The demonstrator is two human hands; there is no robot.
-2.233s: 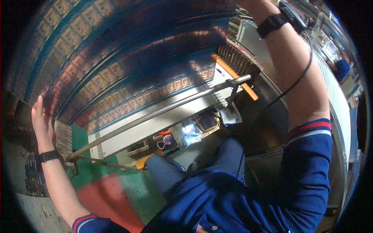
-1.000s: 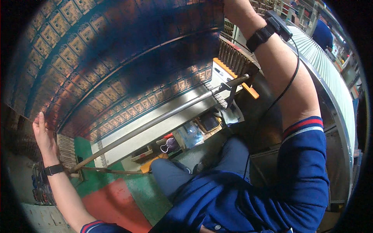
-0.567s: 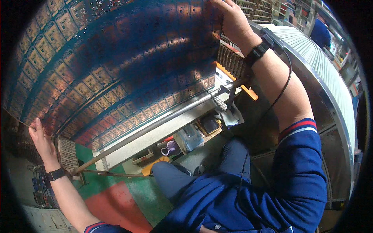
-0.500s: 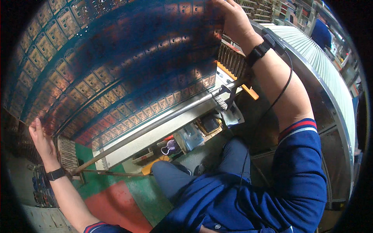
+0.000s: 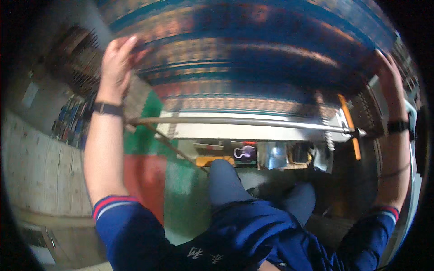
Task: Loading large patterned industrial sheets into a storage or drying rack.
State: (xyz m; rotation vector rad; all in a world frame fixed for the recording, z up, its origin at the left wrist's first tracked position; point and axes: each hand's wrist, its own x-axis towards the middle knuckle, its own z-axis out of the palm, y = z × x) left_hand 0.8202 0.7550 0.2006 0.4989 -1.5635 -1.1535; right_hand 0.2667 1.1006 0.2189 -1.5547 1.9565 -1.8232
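A large patterned sheet (image 5: 253,54) in blue and orange-brown, printed with rows of small squares, spreads across the top of the view. My left hand (image 5: 118,58) grips its left edge, the arm raised, a dark band on the wrist. My right hand (image 5: 389,77) grips its right edge at the far right, also with a wrist band. The sheet hangs above a long metal bar (image 5: 244,122) that runs left to right.
Below the bar lies a pale table edge (image 5: 253,133), with small boxes and a purple item (image 5: 246,152) under it. An orange bar (image 5: 350,126) stands at the right. Stacks of sheets (image 5: 72,117) stand at the left. The floor (image 5: 181,194) is green and red.
The view has swung, and the sheet now lies level across the top. My left hand has risen high on the left edge; my right hand has moved to the far right edge.
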